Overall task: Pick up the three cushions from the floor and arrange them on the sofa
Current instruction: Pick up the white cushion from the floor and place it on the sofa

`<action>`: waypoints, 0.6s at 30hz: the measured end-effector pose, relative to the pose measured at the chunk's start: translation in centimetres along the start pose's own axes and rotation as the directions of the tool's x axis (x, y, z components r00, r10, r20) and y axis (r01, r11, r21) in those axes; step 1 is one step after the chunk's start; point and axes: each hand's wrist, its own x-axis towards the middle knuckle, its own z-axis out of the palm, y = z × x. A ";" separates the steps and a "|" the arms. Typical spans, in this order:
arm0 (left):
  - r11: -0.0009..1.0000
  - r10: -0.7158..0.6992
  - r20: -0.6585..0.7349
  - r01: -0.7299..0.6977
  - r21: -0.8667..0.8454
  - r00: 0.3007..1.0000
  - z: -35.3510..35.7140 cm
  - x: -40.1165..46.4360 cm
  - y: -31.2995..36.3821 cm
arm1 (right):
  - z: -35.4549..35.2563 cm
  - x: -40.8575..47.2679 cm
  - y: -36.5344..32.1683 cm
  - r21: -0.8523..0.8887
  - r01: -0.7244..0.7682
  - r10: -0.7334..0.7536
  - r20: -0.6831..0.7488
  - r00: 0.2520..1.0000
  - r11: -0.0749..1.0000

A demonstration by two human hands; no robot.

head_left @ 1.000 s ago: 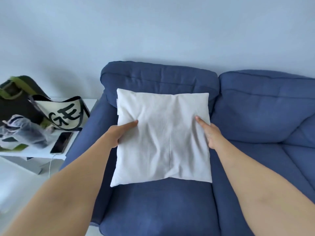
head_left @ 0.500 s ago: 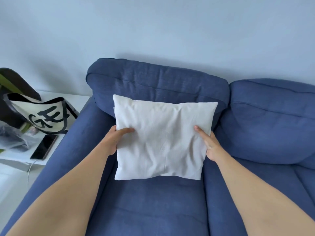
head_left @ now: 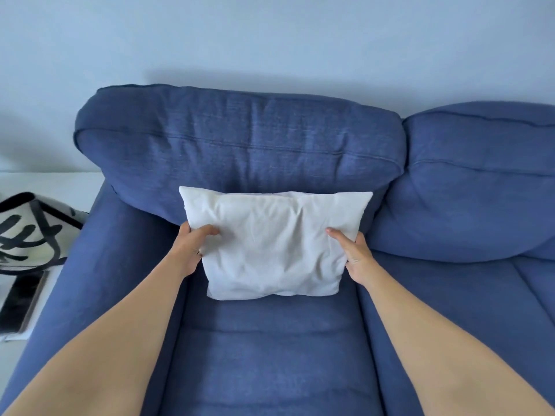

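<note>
A white square cushion [head_left: 274, 244] leans against the left back pad of the blue sofa [head_left: 240, 145], its lower edge resting on the seat. My left hand [head_left: 192, 247] grips its left edge, thumb on the front. On the right edge my right hand [head_left: 353, 253] holds it the same way. No other cushion is in view.
A white side table [head_left: 51, 184] stands left of the sofa's armrest [head_left: 99, 265], carrying a cream bag with black lettering [head_left: 27, 232] and a dark phone [head_left: 21, 301]. The sofa's right back pad [head_left: 480, 181] and seat stretch to the right. A pale wall rises behind.
Both hands carried the cushion forward and down until it met the sofa's back pad and seat. My view moved closer, and the side table slid toward the left edge.
</note>
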 end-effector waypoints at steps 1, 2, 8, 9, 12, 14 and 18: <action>1.000 0.001 0.004 -0.001 0.009 1.000 0.1 0.4 0.3 | 0.2 0.3 0.0 -0.009 -0.007 0.007 -0.014 1.000 1.000; 1.000 0.008 -0.002 -0.008 0.013 1.000 0.3 0.6 0.6 | 0.3 0.5 -0.1 -0.019 -0.013 0.013 -0.020 1.000 1.000; 0.989 0.146 -0.155 -0.150 -0.015 0.977 1.5 0.7 2.5 | 1.6 0.6 -2.8 -0.042 0.178 -0.182 -0.176 0.967 0.983; 0.987 0.153 -0.191 -0.160 -0.022 0.970 1.7 0.8 2.9 | 1.9 0.7 -3.6 -0.019 0.226 -0.225 -0.228 0.947 0.974; 0.978 0.208 -0.288 -0.201 0.052 0.935 2.0 1.0 3.8 | 2.8 1.0 -5.6 -0.069 0.251 -0.257 -0.391 0.884 0.966; 0.963 0.268 -0.349 -0.234 0.137 0.898 1.8 0.9 4.0 | 2.9 1.1 -6.0 -0.151 0.230 -0.274 -0.474 0.837 0.961; 0.945 0.318 -0.357 -0.265 0.190 0.878 1.1 0.7 5.4 | 1.6 0.9 -6.4 -0.327 0.202 -0.361 -0.559 0.746 0.923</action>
